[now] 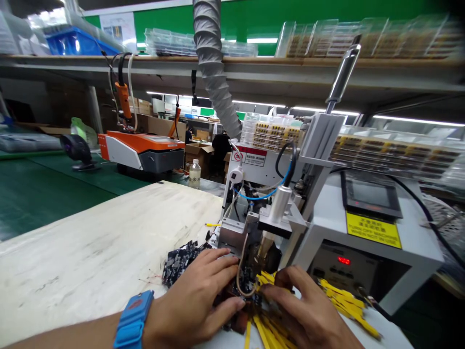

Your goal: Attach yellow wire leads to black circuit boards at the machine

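My left hand [203, 293], with a blue strap [134, 317] at the wrist, reaches to the bench machine [278, 208]. Its fingers are stretched out over small dark parts, with the thumb apart. Beside it lies a heap of small black pieces that look like circuit boards [183, 261]. Bent fingers of my right hand [308, 310] close on yellow strips [266, 278] just right of a thin curved tube [240, 281]. More yellow strips [271, 334] lie beneath that hand. What lies right at the fingertips is partly hidden.
Another pile of yellow strips [348, 305] lies at the right, before a control box [378, 203] with a lit red display. A pale board [90, 247] covers the left bench. Farther back stand a bottle [194, 174], an orange-and-grey machine [145, 150] and a small fan [78, 150]. A duct [212, 63] hangs overhead.
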Tool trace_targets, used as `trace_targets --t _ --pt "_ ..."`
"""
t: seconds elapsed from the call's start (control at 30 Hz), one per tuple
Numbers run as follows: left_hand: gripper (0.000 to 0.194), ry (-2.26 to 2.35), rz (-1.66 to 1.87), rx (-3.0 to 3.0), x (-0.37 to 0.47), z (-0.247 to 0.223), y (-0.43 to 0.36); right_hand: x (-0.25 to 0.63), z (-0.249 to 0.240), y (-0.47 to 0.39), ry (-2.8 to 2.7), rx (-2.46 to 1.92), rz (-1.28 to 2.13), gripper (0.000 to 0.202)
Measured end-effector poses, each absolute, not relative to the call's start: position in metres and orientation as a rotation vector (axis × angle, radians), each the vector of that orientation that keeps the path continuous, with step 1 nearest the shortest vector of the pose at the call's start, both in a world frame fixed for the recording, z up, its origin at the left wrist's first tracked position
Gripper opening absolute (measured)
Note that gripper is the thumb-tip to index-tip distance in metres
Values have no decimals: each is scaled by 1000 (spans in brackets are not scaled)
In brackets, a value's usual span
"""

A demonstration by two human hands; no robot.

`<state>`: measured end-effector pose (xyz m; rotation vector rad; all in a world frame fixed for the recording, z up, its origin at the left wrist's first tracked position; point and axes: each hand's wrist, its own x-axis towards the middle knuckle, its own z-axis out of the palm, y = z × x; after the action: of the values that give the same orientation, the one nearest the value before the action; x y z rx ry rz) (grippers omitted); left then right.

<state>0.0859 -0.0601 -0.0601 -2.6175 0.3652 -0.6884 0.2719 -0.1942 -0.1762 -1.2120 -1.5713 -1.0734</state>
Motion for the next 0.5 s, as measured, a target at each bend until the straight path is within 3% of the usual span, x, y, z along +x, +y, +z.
trace_targets --t 0.33,0.5 --pt "41 256 -605 -2634 88 -59 -61 267 -174 -194 -1546 -1162 -1042 33" --pt "53 204 -536 -2670 89 -58 -55 288 -182 -202 -1443 -1541 -855 40"
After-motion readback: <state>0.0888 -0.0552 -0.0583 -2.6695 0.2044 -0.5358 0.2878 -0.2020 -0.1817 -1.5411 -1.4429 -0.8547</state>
